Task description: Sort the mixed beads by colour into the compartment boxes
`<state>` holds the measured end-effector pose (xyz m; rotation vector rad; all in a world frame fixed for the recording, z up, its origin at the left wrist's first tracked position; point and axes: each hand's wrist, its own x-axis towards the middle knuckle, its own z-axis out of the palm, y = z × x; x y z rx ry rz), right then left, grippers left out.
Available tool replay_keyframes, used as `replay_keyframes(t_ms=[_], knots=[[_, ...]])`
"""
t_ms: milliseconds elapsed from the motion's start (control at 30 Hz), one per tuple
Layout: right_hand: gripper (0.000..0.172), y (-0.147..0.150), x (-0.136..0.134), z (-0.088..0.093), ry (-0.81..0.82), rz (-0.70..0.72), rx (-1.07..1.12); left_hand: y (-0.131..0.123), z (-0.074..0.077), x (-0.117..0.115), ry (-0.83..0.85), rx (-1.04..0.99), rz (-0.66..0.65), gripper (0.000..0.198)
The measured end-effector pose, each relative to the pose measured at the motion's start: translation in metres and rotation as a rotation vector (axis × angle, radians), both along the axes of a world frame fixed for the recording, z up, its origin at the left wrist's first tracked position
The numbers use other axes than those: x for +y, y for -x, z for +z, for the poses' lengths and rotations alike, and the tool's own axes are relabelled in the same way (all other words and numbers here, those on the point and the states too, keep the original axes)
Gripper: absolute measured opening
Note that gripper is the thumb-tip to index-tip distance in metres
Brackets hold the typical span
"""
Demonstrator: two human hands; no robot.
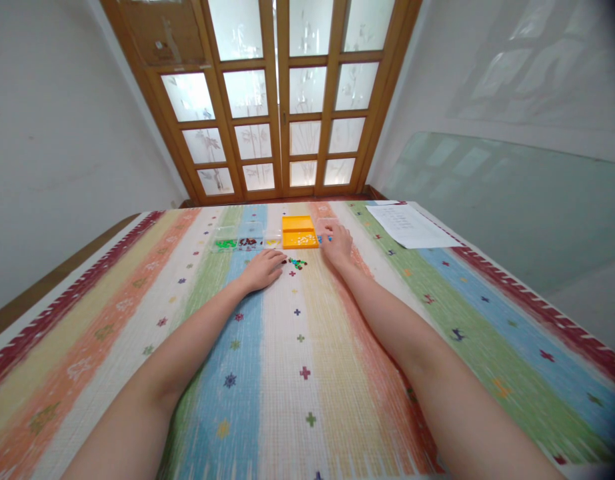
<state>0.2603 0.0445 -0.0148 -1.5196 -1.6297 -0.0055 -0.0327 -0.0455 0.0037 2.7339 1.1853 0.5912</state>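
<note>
My left hand (264,269) rests on the striped cloth with its fingers drawn together and bent. A tiny dark bit shows at its fingertips; whether it is gripped is too small to tell. Just right of them lies a small cluster of green, blue and dark red pieces (298,264). My right hand (338,245) is over a clear case with small blue pieces (321,239), its fingers curled down into it. What the right fingertips pinch, if anything, is hidden. Beside that hand stands an open yellow case (300,227) with small white pieces in its near part.
Left of the yellow case stand clear open cases with green pieces (226,244), dark red pieces (249,242) and yellow pieces (272,243). A printed paper sheet (412,227) lies at the back right. Wooden glazed doors (282,120) and a glass panel (507,200) are beyond the table.
</note>
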Motion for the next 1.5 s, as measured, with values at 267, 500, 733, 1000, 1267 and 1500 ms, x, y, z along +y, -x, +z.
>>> replay_keyframes(t_ms=[267, 500, 733, 1000, 1267, 1500], knots=[[0.029, 0.015, -0.008, -0.002, -0.045, 0.114, -0.05, 0.001, 0.001, 0.001, -0.015, 0.004, -0.002, 0.032], [0.026, 0.027, -0.016, -0.002, -0.066, 0.261, -0.101, 0.003, 0.0, 0.002, -0.03, -0.027, 0.065, 0.019], [0.022, 0.03, -0.02, 0.001, -0.066, 0.313, -0.075, 0.005, -0.002, 0.005, -0.031, -0.041, 0.129, 0.018], [0.022, 0.031, -0.025, 0.006, -0.027, 0.356, -0.061, 0.003, -0.002, 0.004, -0.022, -0.068, 0.12, 0.016], [0.023, 0.033, -0.025, 0.007, -0.019, 0.362, -0.042, 0.001, 0.001, 0.003, 0.043, -0.123, 0.221, 0.015], [0.024, 0.033, -0.024, 0.004, -0.028, 0.39, -0.054, 0.017, -0.005, 0.013, 0.059, -0.316, 0.34, 0.011]])
